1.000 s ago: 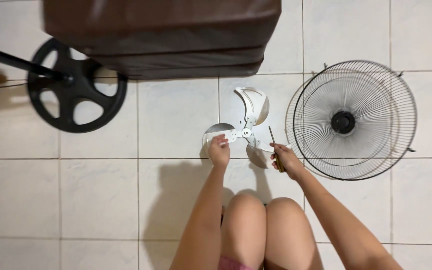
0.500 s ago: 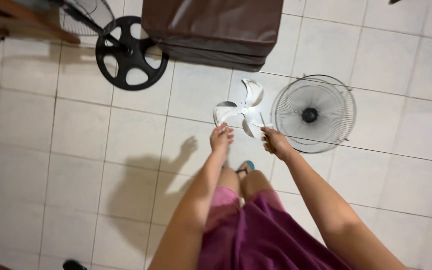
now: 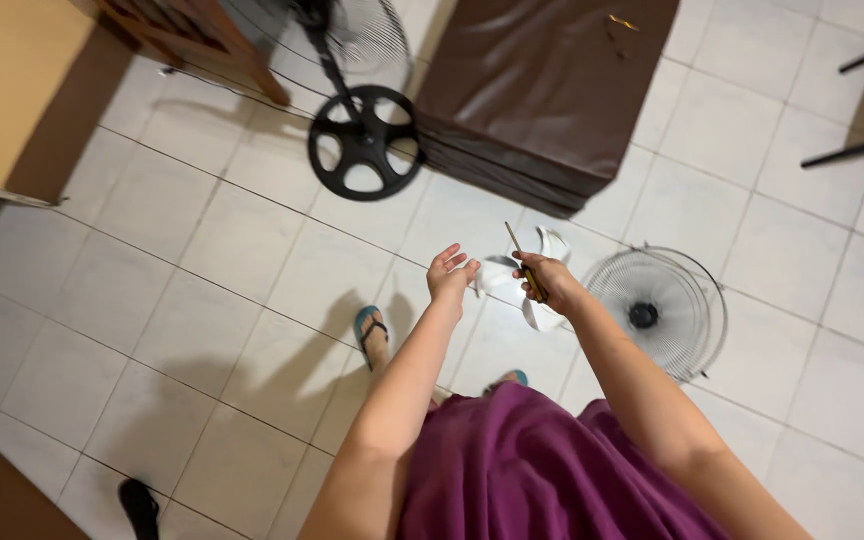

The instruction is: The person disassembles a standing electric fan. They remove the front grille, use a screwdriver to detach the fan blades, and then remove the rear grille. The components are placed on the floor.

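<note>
White plastic fan blades [image 3: 542, 280] lie on the tiled floor [image 3: 202, 300], just beside a round wire fan guard [image 3: 657, 310]. Above them, her right hand [image 3: 544, 275] grips a yellow-handled screwdriver [image 3: 524, 258]; her left hand [image 3: 451, 273] hangs spread, holding nothing.

Seen from above, standing on a white tiled floor [image 3: 202, 250]. Right hand [image 3: 545, 280] closed around a yellow-handled screwdriver [image 3: 525, 260], tip up. Left hand [image 3: 450, 275] open, fingers spread, empty, above a white fan blade [image 3: 542, 315] on the floor. Wire fan guard [image 3: 667, 310] just beside the blade. Black round fan base [image 3: 364, 142] near a brown cushion [image 3: 547, 90].
</note>
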